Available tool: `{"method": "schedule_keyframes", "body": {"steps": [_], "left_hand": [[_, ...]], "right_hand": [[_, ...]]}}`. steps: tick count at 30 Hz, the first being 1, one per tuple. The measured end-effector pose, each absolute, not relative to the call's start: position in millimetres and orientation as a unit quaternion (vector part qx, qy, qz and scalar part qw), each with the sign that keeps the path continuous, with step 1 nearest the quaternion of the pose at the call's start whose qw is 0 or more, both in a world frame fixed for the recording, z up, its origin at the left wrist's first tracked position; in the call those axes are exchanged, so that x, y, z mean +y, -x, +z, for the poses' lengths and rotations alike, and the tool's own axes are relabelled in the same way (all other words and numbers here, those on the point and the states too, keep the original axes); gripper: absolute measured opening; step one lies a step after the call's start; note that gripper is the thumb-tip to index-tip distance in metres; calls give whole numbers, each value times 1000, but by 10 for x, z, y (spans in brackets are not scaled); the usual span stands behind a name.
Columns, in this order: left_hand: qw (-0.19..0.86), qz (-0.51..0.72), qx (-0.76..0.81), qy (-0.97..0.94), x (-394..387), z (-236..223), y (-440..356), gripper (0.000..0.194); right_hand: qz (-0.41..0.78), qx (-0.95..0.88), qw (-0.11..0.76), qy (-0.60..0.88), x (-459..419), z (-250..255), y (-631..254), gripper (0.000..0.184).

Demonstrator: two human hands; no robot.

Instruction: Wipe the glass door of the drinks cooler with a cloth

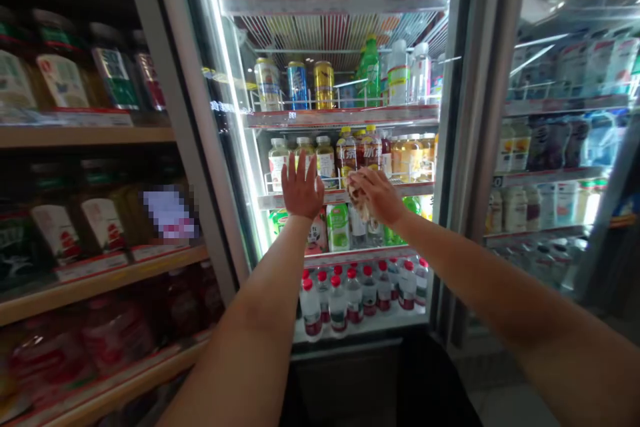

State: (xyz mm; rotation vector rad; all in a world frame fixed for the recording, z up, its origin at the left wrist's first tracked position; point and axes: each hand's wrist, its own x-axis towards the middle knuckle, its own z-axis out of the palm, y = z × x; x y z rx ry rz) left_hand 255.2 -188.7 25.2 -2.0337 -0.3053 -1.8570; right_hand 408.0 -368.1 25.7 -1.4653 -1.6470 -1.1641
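Note:
My left hand point(303, 188) is raised in front of the drinks fridge, fingers spread and holding nothing. Whether its palm touches a glass pane, I cannot tell. To its right, my right hand point(383, 197) has its fingers curled over a crumpled beige cloth point(358, 199), part of which hangs below them. Both hands are level with the fridge shelf edge point(270, 201) under a row of bottles. Behind the right hand are dark iced-tea bottles with yellow caps point(347, 150); pale-capped bottles point(325, 161) stand behind the left. A green carton point(338, 227) shows below, between my forearms.
Red-capped water bottles point(338, 303) fill the fridge floor. Cans point(297, 85) and a green bottle point(371, 70) stand higher up. At left, wooden shelves point(100, 275) hold large bottles. A metal door frame point(475, 147) separates this fridge from another stocked one on the right.

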Motion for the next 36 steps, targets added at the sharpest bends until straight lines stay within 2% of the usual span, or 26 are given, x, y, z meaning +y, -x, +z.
{"method": "schedule_keyframes", "body": {"steps": [6,11,17,23,28,33,36], "left_hand": [[175,-648,-120,731,-1924,255,-2537,56],[157,-640,-127,741,-1964,267,-2521,57],[185,-646,-130,729,-1969,260,-2523,55],[192,-647,-127,727,-1946,258,-2532,55],[172,-643,-127,735,-1956,259,-2529,56],[164,-648,-119,734,-1950,257,-2532,57],[165,-655,-118,728,-1922,258,-2535,57]], "right_hand": [[-474,-558,397,553,-3676,285,-4162,51],[-443,-633,316,551,-3722,241,-4159,52],[-461,-576,392,550,-3688,281,-4182,55],[-456,-642,295,541,-3718,227,-4162,49],[-483,-572,375,548,-3720,267,-4229,53],[-475,-641,272,538,-3744,208,-4234,45],[-476,-611,317,547,-3749,271,-4250,47]]}}
